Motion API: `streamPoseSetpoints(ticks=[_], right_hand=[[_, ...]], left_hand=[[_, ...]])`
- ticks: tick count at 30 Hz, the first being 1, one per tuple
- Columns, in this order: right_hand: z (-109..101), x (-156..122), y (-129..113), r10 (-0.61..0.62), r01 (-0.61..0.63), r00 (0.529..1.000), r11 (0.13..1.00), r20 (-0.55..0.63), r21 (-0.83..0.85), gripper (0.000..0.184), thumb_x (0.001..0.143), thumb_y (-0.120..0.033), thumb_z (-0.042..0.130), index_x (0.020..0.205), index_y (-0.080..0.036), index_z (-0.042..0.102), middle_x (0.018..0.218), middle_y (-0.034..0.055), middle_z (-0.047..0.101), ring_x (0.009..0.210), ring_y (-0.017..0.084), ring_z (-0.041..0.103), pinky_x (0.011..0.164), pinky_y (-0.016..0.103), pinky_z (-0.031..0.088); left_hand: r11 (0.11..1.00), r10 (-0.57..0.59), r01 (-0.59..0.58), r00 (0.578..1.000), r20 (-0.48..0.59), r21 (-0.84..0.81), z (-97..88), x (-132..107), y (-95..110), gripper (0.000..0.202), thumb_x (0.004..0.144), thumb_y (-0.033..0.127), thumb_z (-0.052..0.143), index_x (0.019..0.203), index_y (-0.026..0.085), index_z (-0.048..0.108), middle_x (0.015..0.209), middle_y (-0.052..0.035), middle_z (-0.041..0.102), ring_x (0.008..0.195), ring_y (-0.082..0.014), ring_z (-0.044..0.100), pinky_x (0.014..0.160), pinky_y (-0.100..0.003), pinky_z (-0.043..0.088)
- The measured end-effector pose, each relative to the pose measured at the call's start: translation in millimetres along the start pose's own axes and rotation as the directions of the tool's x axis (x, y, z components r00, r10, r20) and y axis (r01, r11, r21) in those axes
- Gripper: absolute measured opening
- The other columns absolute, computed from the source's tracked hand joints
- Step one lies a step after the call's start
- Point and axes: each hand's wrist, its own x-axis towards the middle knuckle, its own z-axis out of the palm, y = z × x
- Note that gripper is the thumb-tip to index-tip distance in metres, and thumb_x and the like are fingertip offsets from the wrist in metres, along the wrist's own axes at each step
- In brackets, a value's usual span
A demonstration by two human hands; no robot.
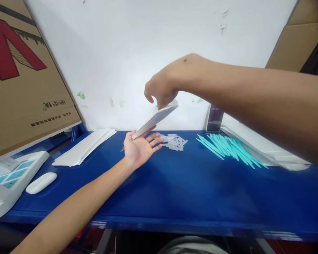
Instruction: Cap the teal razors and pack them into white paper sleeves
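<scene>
Student: What does the central object look like?

Instructor: It is a flat white packet [155, 119], thin and slightly glossy, with a trace of teal near its upper end. It is held aslant above the bench [175, 190], its lower end at the left hand [140, 148] and its upper end beneath the right hand [163, 86].

Student: And the state of each grip?

Instructor: Left: palm up, thumb and index finger pinching the packet's lower end, the other fingers spread. Right: bent downward at the upper end, fingertips partly hidden; whether they pinch anything cannot be told.

Student: Which markings are legible?

Instructor: The cardboard box [23, 95] at left bears a red figure and dark Chinese characters, apparently upside down, with a registered-trademark sign. The phone [214, 119] against the wall [148, 42] shows a clock beginning "20:0"; its last digit is unclear.

Student: The surroundings?

Instructor: The bench is glossy blue, the wall white and scuffed. Translucent pieces [176, 143] lie heaped beyond the left hand, teal sticks [234, 150] to their right, and white sheets [82, 148] at left.
</scene>
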Motion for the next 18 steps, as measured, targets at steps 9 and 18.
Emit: streamPoseSetpoints(ticks=[9,18], right_hand=[[-99,-38,-56,-0.216,0.053,0.696,0.966,0.684,0.251,0.049,0.087,-0.048,0.067,0.113,-0.006,0.071,0.095,-0.0016,0.067,0.087,0.016,0.073,0.082,0.038,0.049],[-88,-92,-23,-0.178,-0.114,0.831,0.872,0.527,0.475,0.041,0.093,-0.06,0.058,0.113,-0.028,0.076,0.108,0.0024,0.076,0.097,0.023,0.071,0.079,0.031,0.058]], left_hand=[[0.999,-0.029,0.03,0.999,0.013,-0.04,2.2,-1,0,0.045,0.079,0.044,0.043,0.102,0.014,0.068,0.085,-0.0157,0.071,0.072,-0.0292,0.067,0.071,-0.042,0.054],[0.986,-0.102,0.104,0.995,0.024,-0.131,4.8,-6,0,0.04,0.08,0.037,0.042,0.102,0.014,0.066,0.085,-0.0139,0.07,0.072,-0.0258,0.066,0.072,-0.039,0.054]])
